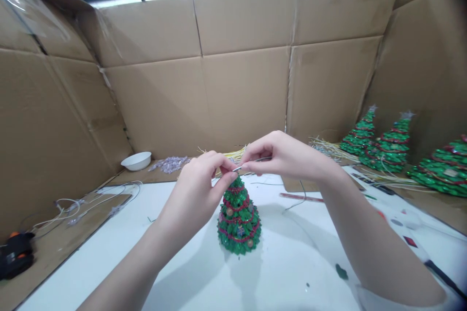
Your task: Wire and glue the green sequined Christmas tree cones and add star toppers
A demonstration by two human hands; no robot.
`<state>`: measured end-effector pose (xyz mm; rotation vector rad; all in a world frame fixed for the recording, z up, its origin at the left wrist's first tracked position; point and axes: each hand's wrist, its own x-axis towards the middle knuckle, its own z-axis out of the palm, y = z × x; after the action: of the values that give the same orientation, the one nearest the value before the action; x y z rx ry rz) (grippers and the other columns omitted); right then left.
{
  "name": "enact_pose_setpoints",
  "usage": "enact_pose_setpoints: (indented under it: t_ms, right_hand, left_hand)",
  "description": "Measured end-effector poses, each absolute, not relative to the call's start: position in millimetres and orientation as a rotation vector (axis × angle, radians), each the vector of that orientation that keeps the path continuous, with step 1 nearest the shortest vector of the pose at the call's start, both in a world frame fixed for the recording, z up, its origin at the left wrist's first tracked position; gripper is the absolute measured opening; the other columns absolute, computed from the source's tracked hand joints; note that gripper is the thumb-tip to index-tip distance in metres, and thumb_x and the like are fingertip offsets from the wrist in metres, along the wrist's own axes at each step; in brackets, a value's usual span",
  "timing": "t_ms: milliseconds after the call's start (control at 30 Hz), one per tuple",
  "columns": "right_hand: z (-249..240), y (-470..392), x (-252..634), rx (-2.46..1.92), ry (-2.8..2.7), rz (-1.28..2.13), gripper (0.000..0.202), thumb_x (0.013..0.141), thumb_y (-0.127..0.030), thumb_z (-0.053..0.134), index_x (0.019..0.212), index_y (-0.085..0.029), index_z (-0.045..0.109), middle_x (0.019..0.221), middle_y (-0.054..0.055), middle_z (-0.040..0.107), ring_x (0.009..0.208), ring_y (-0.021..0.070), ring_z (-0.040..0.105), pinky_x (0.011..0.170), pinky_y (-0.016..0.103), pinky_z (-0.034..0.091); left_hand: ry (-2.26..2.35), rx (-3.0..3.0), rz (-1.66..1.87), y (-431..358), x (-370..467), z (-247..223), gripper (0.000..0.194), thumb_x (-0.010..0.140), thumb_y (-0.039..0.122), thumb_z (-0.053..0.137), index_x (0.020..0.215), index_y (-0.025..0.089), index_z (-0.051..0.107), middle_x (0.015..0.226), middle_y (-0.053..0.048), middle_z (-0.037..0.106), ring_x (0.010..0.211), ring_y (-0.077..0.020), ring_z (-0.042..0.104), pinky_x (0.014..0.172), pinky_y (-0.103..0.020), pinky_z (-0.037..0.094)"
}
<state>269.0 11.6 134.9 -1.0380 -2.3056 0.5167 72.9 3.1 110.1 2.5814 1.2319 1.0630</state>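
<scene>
A small green Christmas tree [239,226] with red garland and little ornaments stands upright on the white table, between my arms. My left hand [206,175] is closed in a pinch right at its tip, on a thin silvery wire [237,169]. From the other side my right hand [268,153] pinches the same wire, and a thin grey strand shows along its fingers. The fingers cover the very top of the tree, so whether the wire touches it cannot be seen.
Several finished-looking trees [394,146] with stars stand at the right. A white bowl [136,161], clear plastic pieces [170,164] and wire bundles [330,148] lie along the cardboard wall [241,92]. At left are a black-and-orange tool [16,255] and a light string [75,209].
</scene>
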Motion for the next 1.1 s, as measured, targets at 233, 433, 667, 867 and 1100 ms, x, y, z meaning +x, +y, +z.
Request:
enact_pose_setpoints:
  t_ms: [233,433,667,867,1100]
  right_hand:
    - [132.4,11.6,266.9,-1.093,-2.325,0.362,0.016,0.079,-0.028,0.054,0.076,-0.02,0.068,0.058,-0.004,0.047,0.054,0.0068,0.033,0.047,0.021,0.027]
    - [132.6,11.2,264.9,-1.104,-2.29,0.326,0.015,0.078,-0.03,0.056,0.074,-0.021,0.067,0.053,-0.006,0.035,0.051,0.0063,0.027,0.045,0.022,0.021]
    - [135.4,9.7,267.4,-1.013,-2.297,0.327,0.015,0.078,-0.032,0.061,0.077,-0.02,0.069,0.054,-0.007,0.029,0.05,0.0056,0.025,0.044,0.023,0.019]
    - [135.8,7.3,268.7,-0.994,-2.262,0.34,0.011,0.078,-0.028,0.06,0.076,-0.02,0.068,0.053,-0.007,0.029,0.051,0.006,0.025,0.044,0.022,0.021]
    - [135.1,10.5,269.2,-1.03,-2.226,0.319,0.011,0.077,-0.026,0.059,0.074,-0.019,0.066,0.054,-0.005,0.032,0.052,0.0068,0.027,0.045,0.022,0.022]
  left_hand:
    - [1.275,2.529,1.121,3.8,74.4,110.7,0.007,0.083,0.026,0.055,0.08,0.022,0.059,0.069,0.003,0.056,0.064,-0.0133,0.048,0.065,-0.028,0.034]
    - [1.298,2.531,1.123,4.9,74.4,110.7,0.009,0.083,0.028,0.054,0.079,0.021,0.059,0.073,0.002,0.057,0.066,-0.0142,0.049,0.065,-0.029,0.034]
    - [1.146,2.269,0.984,7.1,71.2,110.9,0.016,0.087,0.034,0.049,0.082,0.021,0.057,0.072,0.001,0.056,0.065,-0.0129,0.045,0.058,-0.026,0.034]
    - [0.976,2.081,0.862,11.9,66.3,113.2,0.018,0.086,0.037,0.05,0.087,0.02,0.057,0.082,-0.001,0.058,0.075,-0.0145,0.05,0.062,-0.026,0.038]
    - [1.1,2.167,0.921,9.8,65.6,114.9,0.022,0.083,0.038,0.054,0.093,0.019,0.06,0.078,-0.002,0.06,0.067,-0.0139,0.048,0.056,-0.025,0.036]
